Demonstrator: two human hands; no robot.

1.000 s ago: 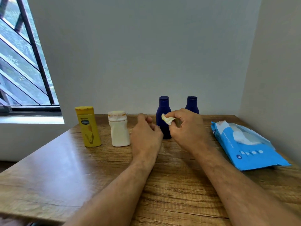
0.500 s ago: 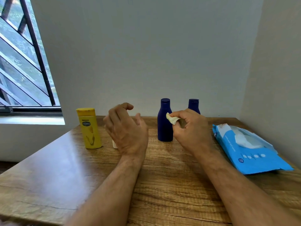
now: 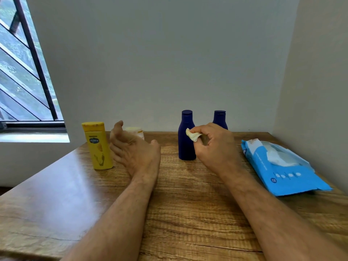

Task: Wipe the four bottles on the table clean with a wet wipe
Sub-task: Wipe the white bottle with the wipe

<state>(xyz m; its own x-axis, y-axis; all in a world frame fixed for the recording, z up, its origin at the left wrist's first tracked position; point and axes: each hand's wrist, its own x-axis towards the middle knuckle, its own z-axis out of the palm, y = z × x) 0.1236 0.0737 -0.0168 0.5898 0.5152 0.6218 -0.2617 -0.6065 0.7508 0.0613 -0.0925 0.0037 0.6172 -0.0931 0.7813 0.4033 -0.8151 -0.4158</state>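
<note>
Right hand (image 3: 216,146) pinches a crumpled wet wipe (image 3: 193,136) beside the smooth navy bottle (image 3: 186,136); left hand (image 3: 133,149) spread, empty, hiding the cream bottle (image 3: 136,131).

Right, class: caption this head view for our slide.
Right hand pinches wet wipe beside blue bottle; open left hand nears white bottle.

A barred window (image 3: 24,72) sits far left of the left hand. Grey walls (image 3: 160,63) rise beyond both hands.
</note>
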